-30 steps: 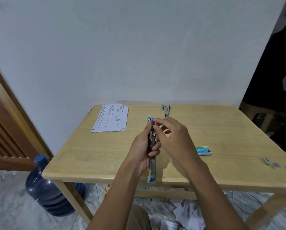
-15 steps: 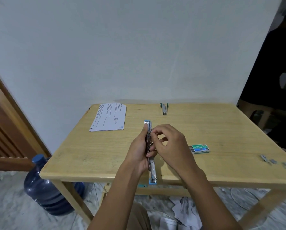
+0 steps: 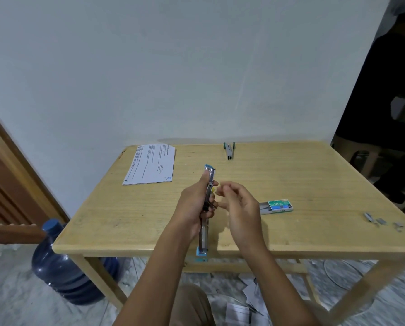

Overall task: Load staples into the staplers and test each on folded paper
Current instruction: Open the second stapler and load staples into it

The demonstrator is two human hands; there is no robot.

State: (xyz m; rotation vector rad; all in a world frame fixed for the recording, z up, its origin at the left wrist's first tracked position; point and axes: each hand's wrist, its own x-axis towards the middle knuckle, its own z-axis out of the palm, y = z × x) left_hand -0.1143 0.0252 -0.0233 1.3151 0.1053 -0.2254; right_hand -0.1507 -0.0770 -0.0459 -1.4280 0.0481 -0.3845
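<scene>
Two staplers: blue stapler [image 3: 206,208] near centre, green stapler [image 3: 229,150] far. One staple box [image 3: 276,206] right. One paper stack [image 3: 151,164] far left. Loose staple strips [image 3: 380,221] right edge, several. One water jug [image 3: 62,267] left, on floor.

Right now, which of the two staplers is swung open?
The blue-ended stapler gripped in the left hand is opened out full length. The green stapler at the table's far edge lies untouched, apparently closed.

- A plain pale wall [image 3: 196,67] rises behind the hands.
- A light wooden table [image 3: 314,184] stands against it, under the hands.
- Left of the hands, a brown slatted door [image 3: 6,184], and lower down a blue water jug [image 3: 62,274] on the marbled floor [image 3: 13,302].
- Far right lies in deep shadow.
</scene>
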